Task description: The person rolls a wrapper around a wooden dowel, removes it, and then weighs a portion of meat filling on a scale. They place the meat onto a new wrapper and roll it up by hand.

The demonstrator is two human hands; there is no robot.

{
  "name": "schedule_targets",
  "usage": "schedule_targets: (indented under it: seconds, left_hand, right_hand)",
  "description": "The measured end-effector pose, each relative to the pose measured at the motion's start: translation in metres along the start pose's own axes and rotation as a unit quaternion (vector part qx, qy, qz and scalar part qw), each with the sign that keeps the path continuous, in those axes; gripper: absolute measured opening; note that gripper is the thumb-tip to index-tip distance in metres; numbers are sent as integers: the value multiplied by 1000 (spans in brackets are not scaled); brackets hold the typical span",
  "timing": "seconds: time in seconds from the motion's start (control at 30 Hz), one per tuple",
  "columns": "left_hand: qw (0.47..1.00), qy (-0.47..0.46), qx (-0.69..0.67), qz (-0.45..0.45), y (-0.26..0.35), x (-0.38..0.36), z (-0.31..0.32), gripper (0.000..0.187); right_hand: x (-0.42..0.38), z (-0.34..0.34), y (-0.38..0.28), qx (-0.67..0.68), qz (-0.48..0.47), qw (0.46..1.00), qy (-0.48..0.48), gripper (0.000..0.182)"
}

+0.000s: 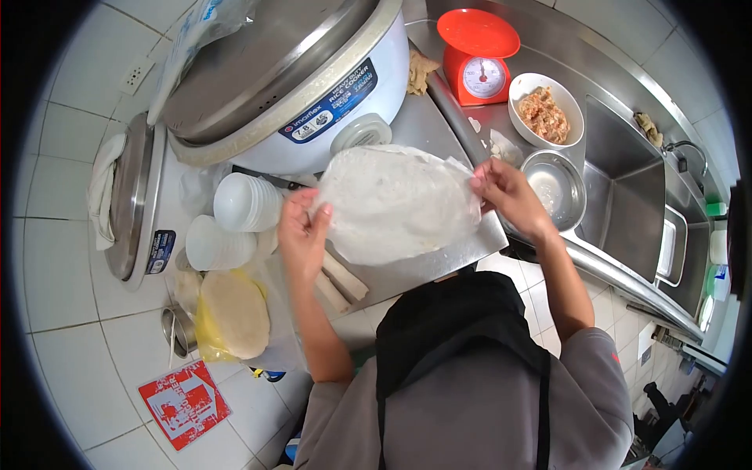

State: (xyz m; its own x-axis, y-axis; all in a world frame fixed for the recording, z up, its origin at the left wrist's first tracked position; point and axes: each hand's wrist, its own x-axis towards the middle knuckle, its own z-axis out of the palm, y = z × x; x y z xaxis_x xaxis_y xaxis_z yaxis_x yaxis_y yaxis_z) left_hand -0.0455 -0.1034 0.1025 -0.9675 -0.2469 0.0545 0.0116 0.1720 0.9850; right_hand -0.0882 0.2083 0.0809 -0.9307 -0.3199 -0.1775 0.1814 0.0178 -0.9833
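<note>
A translucent whitish plastic sheet (399, 205) is stretched between my two hands over the steel counter (439, 270). My left hand (301, 227) pinches its left edge, thumb on the near face. At the right edge, the fingers of my right hand (507, 190) close on a crumpled corner. Below my left hand lie two pale rolled strips (342, 278). A clear round lid (362, 133) leans on the rice cooker behind the sheet. Close to my right hand stands a steel bowl (554, 188).
A large rice cooker (313, 110) stands at the back left. Stacked white bowls (244, 202) and a pale round of dough (235, 313) on yellow plastic lie left. Toward the right are a red scale (478, 59), a bowl of minced filling (544, 113) and a sink (619, 172).
</note>
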Motion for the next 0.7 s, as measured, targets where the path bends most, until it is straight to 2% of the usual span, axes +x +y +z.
schedule_targets:
  seconds: [0.1,0.17,0.2,0.27,0.3,0.37,0.43,0.5,0.53,0.57,0.6,0.63,0.67,0.7]
  left_hand:
    - [980,-22,137,144,42,36,22,26]
    - [925,-71,242,284,57,69,65,26]
    - [875,-99,301,365,60,78,84,26]
    - [863,-106,311,385,51,73,111,28]
    - [848,-116,322,404,43,73,118,30]
    - [882,-73,333,325,16,52,104,31]
    - [938,-28,298,175,-38,32,72,33]
    - [928,5,371,45,-84,10,51,33]
    - [928,0,370,46,-86,3,52,33]
    - [916,-8,401,10,-86,-1,54,34]
    - [902,-16,431,-23,-86,-2,56,35]
    - [902,-19,430,-15,-92,0,55,35]
    - [903,-44,426,-4,-103,4,51,31]
    - [903,-68,423,4,-103,7,51,29]
  right_hand:
    - [-38,25,23,154,12,982,108,19]
    - [-67,44,42,235,60,962,128,19]
    - [-81,51,51,239,106,959,110,20]
    - [-100,48,62,137,201,970,-10,22]
    - [-105,41,67,70,192,979,2,21]
    - [-103,19,70,-52,146,986,59,22]
    - [-80,-7,67,-144,56,979,135,24]
    - [-41,-20,59,-257,-32,946,196,21]
    - [-17,-20,55,-281,-88,932,213,21]
    - [10,-23,63,-308,-127,921,200,22]
    - [32,-20,68,-360,-150,897,209,24]
    - [49,-17,69,-410,-173,868,219,27]
    - [60,-16,68,-410,-173,866,227,27]
    - [68,-14,69,-432,-103,875,195,29]
